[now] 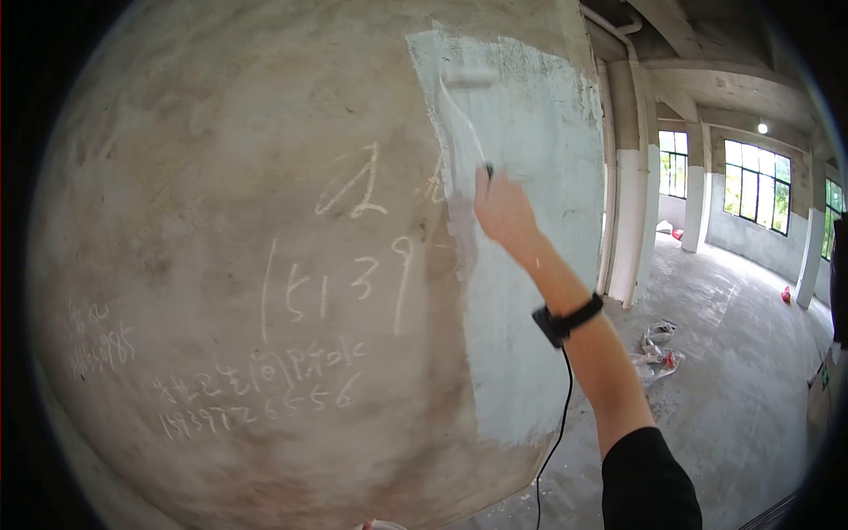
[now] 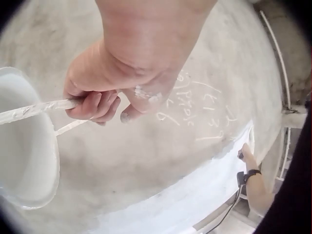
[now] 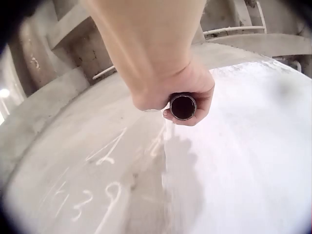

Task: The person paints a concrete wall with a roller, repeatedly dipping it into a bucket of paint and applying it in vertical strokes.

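Note:
My right hand [image 1: 506, 208] grips the handle of a paint roller, and the hollow dark handle end [image 3: 183, 106] shows in the right wrist view. The white roller sleeve [image 1: 470, 79] is up at the top of the pale blue-white painted patch [image 1: 530, 265], slightly blurred. Low down, the fingers of my left hand [image 2: 97, 87] curl round the wire handle [image 2: 34, 111] of a white bucket [image 2: 54, 161]. White paint flecks mark the skin near the left thumb. In the left wrist view the bucket hangs beside the wall, partly cut off by the frame.
Bare grey-brown wall [image 1: 221, 177] with chalk writing [image 1: 336, 283] lies left of the painted patch. A black cable [image 1: 565, 397] hangs from the right wrist strap [image 1: 570, 320]. On the floor to the right lie plastic bags [image 1: 658, 353]. Pillars [image 1: 629, 221] and windows [image 1: 758, 184] stand beyond.

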Demonstrator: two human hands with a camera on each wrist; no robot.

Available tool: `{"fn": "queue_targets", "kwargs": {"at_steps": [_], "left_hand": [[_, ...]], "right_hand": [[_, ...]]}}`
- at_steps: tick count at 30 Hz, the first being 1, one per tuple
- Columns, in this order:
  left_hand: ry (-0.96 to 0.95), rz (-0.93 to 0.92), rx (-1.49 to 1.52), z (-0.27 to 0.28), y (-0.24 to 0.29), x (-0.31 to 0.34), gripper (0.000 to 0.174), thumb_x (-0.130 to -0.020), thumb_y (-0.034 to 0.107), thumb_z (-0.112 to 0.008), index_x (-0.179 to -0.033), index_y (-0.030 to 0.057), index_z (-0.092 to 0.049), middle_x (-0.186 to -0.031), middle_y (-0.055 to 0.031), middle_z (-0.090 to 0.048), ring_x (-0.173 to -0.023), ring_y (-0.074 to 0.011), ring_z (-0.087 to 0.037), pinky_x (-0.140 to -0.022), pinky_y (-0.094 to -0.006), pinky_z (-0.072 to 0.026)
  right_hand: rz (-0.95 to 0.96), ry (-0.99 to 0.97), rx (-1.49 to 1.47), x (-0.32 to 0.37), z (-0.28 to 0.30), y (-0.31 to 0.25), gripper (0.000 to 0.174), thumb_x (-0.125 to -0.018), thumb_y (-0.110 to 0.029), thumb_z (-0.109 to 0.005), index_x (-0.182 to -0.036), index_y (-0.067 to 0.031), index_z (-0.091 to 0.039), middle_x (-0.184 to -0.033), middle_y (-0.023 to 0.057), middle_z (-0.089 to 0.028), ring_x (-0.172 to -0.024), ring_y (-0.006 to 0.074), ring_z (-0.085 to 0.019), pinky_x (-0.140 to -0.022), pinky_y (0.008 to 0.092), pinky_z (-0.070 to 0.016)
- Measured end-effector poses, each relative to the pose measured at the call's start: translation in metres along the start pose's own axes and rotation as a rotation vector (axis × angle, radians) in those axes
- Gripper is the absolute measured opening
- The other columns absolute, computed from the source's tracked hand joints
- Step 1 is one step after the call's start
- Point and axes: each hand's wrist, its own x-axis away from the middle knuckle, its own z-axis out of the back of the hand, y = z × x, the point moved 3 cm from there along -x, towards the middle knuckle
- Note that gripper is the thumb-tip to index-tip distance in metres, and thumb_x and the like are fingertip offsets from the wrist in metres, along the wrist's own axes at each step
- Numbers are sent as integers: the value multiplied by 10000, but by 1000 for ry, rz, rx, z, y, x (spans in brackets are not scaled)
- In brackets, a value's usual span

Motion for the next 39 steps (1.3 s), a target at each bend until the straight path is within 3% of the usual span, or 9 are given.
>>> {"fn": "queue_targets", "kwargs": {"at_steps": [3,7,9,19,21,28,31,34,39], "left_hand": [[51,-31,25,-3,11,6,502,-905,528,-465,-965,46,-594,-620,-105,-538,-527,-232,-510,-548,-409,-434],[103,-73,68,-7,18,9,448,-921,439,-515,-804,17,-607,-552,-75,-473,-465,-213,-446,-479,-394,-400],[98,-87,67,-10,20,8,450,-929,395,-540,-723,2,-613,-518,-60,-441,-434,-204,-414,-445,-386,-384],[-26,-141,-135,-23,27,4,609,-924,519,-481,-543,45,-510,-437,-67,-430,-432,-216,-431,-472,-418,-364],[55,-72,115,-26,47,22,616,-923,535,-468,-546,49,-503,-450,-64,-433,-436,-216,-428,-490,-420,-373],[66,19,89,-51,-20,-28,546,-907,512,-534,-564,88,-509,-479,-28,-444,-438,-173,-433,-437,-374,-352],[213,-147,-92,-50,-28,-39,507,-887,490,-589,-559,118,-487,-477,2,-424,-422,-139,-410,-407,-333,-332],[84,111,179,-40,-1,-3,502,-879,485,-606,-554,130,-463,-477,16,-414,-405,-122,-388,-397,-310,-325],[117,-155,137,-33,5,13,510,-904,473,-574,-541,143,-435,-470,32,-377,-400,-103,-343,-386,-298,-273]], "right_hand": [[-299,-137,-286,80,-8,8,413,-980,-346,-392,-966,54,-495,-731,324,-600,-715,474,-606,-632,528,-495],[-258,-212,-224,188,-34,24,385,-979,-349,-400,-930,23,-486,-677,296,-599,-634,471,-599,-578,543,-483],[-459,-340,-293,227,-17,8,381,-976,-352,-414,-913,18,-482,-663,293,-594,-609,469,-594,-562,548,-479],[-670,-622,-486,445,-35,-24,361,-973,-313,-423,-897,38,-458,-651,304,-577,-621,495,-573,-570,561,-444],[-692,-665,-460,484,-41,-28,363,-971,-315,-425,-887,36,-464,-669,302,-585,-636,498,-574,-600,568,-445],[-791,-840,-463,571,-30,-25,368,-962,-337,-439,-894,23,-475,-712,297,-600,-675,495,-580,-615,556,-450],[-798,-865,-503,591,-34,-19,369,-961,-344,-445,-897,18,-476,-706,295,-597,-679,490,-580,-612,545,-451],[-767,-872,-427,572,-25,-14,381,-962,-353,-446,-912,23,-487,-704,293,-595,-672,485,-577,-615,540,-451],[-688,-651,-535,493,-39,-18,372,-962,-337,-452,-955,29,-514,-713,283,-600,-672,480,-579,-611,543,-446]]}}
